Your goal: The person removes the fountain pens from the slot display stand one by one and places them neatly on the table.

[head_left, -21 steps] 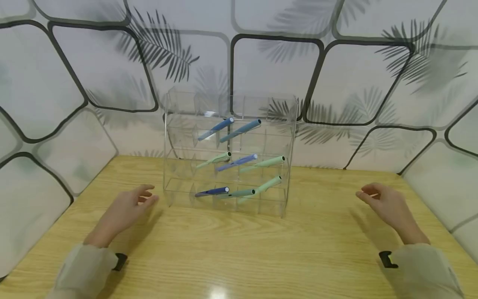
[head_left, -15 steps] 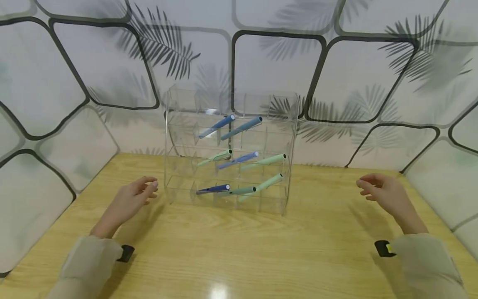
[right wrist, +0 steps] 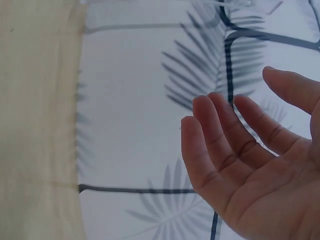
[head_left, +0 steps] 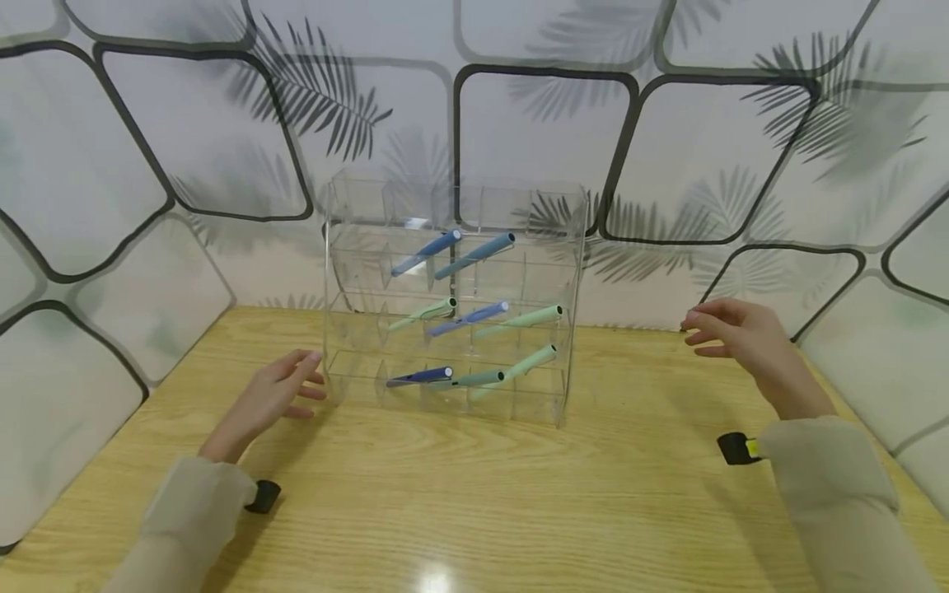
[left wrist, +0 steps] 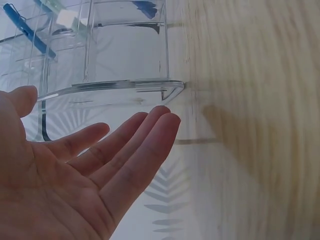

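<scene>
A clear acrylic pen rack [head_left: 537, 403] with tiered compartments stands on the table. Pens lean in it: two blue pens [head_left: 482, 254] in the upper tier. The middle tier bears a violet-blue pen [head_left: 469, 319] between two light green ones. A dark blue pen [head_left: 419, 378], a grey-green pen [head_left: 474, 380] and a light green pen [head_left: 530, 364] sit in the bottom tier. My left hand [head_left: 270, 397] is beside the rack's left side, fingers extended and holding nothing. In the left wrist view its fingertips [left wrist: 170, 120] come close to the rack's edge. My right hand [head_left: 745, 346], relaxed and holding nothing, hovers well right of the rack.
The wood-grain table [head_left: 474, 502] extends in front of the rack and to both sides. Behind it rises a pale wall [head_left: 549, 148] with dark outlines and leaf prints. Side panels close in at left and right. Each wrist carries a black device [head_left: 734, 449] at the sleeve.
My left hand has moved slightly right, nearer the rack. My right hand has risen and shifted a little forward and left. The pens stay in their places.
</scene>
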A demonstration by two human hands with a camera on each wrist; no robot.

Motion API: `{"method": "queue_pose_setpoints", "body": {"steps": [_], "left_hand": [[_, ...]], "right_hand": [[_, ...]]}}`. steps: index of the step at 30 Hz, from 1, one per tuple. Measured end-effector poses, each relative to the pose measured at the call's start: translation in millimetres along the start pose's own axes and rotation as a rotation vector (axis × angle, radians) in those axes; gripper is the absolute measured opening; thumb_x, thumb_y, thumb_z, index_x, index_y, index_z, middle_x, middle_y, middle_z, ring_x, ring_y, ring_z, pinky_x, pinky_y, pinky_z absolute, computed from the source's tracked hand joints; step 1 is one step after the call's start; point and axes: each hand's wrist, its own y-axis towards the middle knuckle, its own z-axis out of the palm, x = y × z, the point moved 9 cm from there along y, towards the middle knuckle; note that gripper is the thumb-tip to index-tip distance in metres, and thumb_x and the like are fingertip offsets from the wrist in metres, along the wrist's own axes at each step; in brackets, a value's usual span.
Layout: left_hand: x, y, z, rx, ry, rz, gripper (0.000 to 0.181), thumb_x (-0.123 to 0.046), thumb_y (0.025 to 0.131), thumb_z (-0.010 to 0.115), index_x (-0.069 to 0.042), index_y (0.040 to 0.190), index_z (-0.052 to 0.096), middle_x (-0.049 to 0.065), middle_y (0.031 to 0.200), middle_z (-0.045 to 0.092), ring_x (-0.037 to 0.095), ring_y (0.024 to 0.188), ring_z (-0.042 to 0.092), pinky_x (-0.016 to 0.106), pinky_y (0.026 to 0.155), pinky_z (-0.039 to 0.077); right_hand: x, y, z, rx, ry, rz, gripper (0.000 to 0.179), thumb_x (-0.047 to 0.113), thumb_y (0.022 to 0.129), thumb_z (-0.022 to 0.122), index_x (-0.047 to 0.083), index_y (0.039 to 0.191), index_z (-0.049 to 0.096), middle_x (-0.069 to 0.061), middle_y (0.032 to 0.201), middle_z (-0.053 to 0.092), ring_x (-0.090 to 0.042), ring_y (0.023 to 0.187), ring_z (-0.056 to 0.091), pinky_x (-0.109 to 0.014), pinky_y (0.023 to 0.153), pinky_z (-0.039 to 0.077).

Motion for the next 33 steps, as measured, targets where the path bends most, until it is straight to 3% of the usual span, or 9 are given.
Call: {"method": "queue_pose_setpoints", "body": {"steps": [7,14,23,28,33], "left_hand": [[4.0,5.5,6.6,0.020,-0.036,-0.041,0.072,-0.051,0.109,0.035,0.010,0.146,0.039,0.037,0.134,0.048,0.040,0.103,0.068,0.041,0.072,0.063],[5.4,8.9,9.1,0.034,-0.033,-0.044,0.069,-0.051,0.109,0.037,0.011,0.139,0.046,0.035,0.131,0.049,0.036,0.098,0.070,0.041,0.070,0.063],[2.7,12.4,11.1,0.075,0.000,0.006,0.071,-0.043,0.110,0.040,0.018,0.145,0.038,0.027,0.107,0.067,0.037,0.096,0.070,0.040,0.071,0.063],[-1.8,13.4,14.2,0.082,0.028,0.034,0.064,-0.036,0.112,0.039,0.021,0.142,0.039,0.023,0.100,0.067,0.037,0.092,0.070,0.040,0.070,0.063],[-3.2,13.4,14.7,0.093,0.053,0.042,0.060,-0.032,0.113,0.037,0.021,0.142,0.040,0.021,0.097,0.067,0.036,0.092,0.070,0.040,0.070,0.063]], "right_hand": [[29.5,10.6,13.3,0.017,0.006,-0.027,0.041,0.033,0.104,0.060,-0.003,0.126,0.055,0.013,0.101,0.068,-0.009,0.090,0.067,-0.024,0.080,0.059],[60.7,22.6,28.2,0.028,0.019,-0.064,0.042,0.034,0.103,0.062,-0.001,0.126,0.058,0.006,0.106,0.068,-0.012,0.093,0.067,-0.025,0.080,0.059],[97.4,31.3,43.2,0.019,0.184,-0.145,0.033,0.026,0.102,0.064,-0.001,0.121,0.063,-0.001,0.111,0.068,-0.017,0.095,0.068,-0.031,0.083,0.060],[113.4,32.7,52.0,0.064,0.326,-0.193,0.025,0.016,0.101,0.065,-0.002,0.118,0.063,-0.005,0.112,0.068,-0.018,0.095,0.069,-0.029,0.081,0.060],[128.5,34.7,63.1,0.093,0.395,-0.229,0.019,0.014,0.100,0.066,-0.001,0.114,0.065,-0.009,0.112,0.067,-0.021,0.096,0.069,-0.030,0.083,0.060]]}}
